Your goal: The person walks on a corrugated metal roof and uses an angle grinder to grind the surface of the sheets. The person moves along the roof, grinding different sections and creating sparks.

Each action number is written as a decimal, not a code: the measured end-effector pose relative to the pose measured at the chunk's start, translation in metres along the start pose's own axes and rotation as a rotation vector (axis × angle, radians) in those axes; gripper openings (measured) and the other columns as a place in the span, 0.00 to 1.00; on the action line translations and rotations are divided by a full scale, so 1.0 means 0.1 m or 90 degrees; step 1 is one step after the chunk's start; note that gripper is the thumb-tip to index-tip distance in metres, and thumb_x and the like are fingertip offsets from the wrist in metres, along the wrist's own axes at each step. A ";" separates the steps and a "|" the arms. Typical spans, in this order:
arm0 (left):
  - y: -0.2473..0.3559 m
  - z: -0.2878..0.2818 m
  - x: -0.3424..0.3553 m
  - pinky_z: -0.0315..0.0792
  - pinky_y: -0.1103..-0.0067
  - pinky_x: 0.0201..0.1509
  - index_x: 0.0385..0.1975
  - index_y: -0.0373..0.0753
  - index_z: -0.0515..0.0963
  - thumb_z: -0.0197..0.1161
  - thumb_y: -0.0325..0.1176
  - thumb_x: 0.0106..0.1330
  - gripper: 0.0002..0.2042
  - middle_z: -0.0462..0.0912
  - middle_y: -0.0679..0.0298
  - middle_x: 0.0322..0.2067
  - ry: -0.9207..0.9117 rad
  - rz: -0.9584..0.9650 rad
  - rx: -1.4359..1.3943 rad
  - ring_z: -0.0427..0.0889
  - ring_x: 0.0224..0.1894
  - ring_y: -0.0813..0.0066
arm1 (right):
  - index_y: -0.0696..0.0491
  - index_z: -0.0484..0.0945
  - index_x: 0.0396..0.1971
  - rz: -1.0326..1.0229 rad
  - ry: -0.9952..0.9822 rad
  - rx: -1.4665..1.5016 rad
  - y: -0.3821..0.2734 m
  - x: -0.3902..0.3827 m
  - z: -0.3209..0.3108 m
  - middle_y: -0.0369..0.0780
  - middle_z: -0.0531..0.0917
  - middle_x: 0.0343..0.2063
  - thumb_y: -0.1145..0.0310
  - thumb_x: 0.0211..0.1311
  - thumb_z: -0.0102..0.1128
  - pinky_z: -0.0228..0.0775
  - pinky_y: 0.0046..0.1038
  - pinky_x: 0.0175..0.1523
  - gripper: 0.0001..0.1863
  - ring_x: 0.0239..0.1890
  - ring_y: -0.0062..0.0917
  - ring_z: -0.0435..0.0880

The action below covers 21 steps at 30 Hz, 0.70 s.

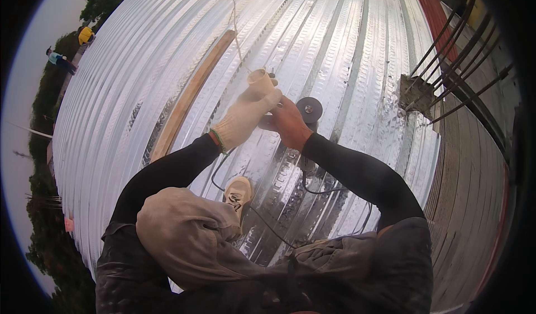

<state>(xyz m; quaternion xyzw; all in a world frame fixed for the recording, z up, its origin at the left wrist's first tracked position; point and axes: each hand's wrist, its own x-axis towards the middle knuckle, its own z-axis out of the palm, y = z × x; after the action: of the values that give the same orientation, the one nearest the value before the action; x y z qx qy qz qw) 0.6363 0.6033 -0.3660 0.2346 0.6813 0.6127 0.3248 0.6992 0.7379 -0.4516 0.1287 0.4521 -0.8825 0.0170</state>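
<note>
My left hand (241,118), in a cream knitted glove, is closed with its fingers toward my right hand. A cream, hollow, cup-shaped piece (259,81) stands out at its far side, apparently in its hold; a thin pale cord (237,37) leads from there up over the metal sheets. Bare and curled, my right hand (289,123) meets the gloved fingertips, and whatever it grips is hidden. Just right of it an angle grinder (309,110) with a dark disc lies on the ribbed metal decking (346,163), partly behind my forearm.
A long wooden board (192,96) lies along the ribs to the left. Power cable (267,226) loops near my shoe (239,194). Rusty rebar (458,51) sticks up from a concrete stub (416,95) at right, beside wooden planks (460,202). Two people (58,58) are at the far left edge.
</note>
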 end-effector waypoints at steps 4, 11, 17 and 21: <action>0.24 -0.12 -0.05 0.81 0.71 0.48 0.66 0.35 0.78 0.74 0.56 0.73 0.33 0.83 0.60 0.52 0.016 -0.146 0.123 0.83 0.49 0.75 | 0.62 0.77 0.59 0.030 -0.073 -0.146 -0.07 -0.17 -0.01 0.39 0.88 0.45 0.62 0.86 0.56 0.77 0.24 0.43 0.18 0.36 0.18 0.81; 0.28 -0.14 -0.06 0.72 0.80 0.32 0.53 0.34 0.85 0.74 0.64 0.67 0.34 0.85 0.63 0.37 0.095 -0.138 0.328 0.79 0.33 0.84 | 0.59 0.82 0.49 0.014 -0.165 -0.324 -0.11 -0.23 -0.08 0.37 0.89 0.36 0.61 0.87 0.51 0.67 0.25 0.34 0.17 0.29 0.15 0.72; 0.24 -0.30 0.07 0.80 0.69 0.55 0.52 0.35 0.88 0.78 0.55 0.64 0.28 0.92 0.54 0.44 0.251 0.034 0.300 0.91 0.48 0.65 | 0.55 0.81 0.44 0.000 -0.177 -0.414 -0.05 -0.41 -0.03 0.31 0.83 0.24 0.57 0.89 0.48 0.68 0.26 0.33 0.18 0.24 0.15 0.71; 0.21 -0.46 0.11 0.79 0.68 0.61 0.57 0.40 0.86 0.73 0.40 0.67 0.20 0.91 0.53 0.50 0.283 0.222 0.428 0.90 0.55 0.60 | 0.57 0.77 0.64 -0.132 -0.121 -0.380 -0.18 -0.59 -0.12 0.30 0.81 0.26 0.60 0.89 0.49 0.71 0.23 0.35 0.18 0.26 0.14 0.74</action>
<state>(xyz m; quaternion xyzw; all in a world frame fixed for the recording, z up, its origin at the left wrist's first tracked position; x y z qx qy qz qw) 0.5933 0.5829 -0.3448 0.3008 0.8463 0.4384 -0.0323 0.7557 0.7535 -0.4300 -0.0118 0.6978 -0.7162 0.0060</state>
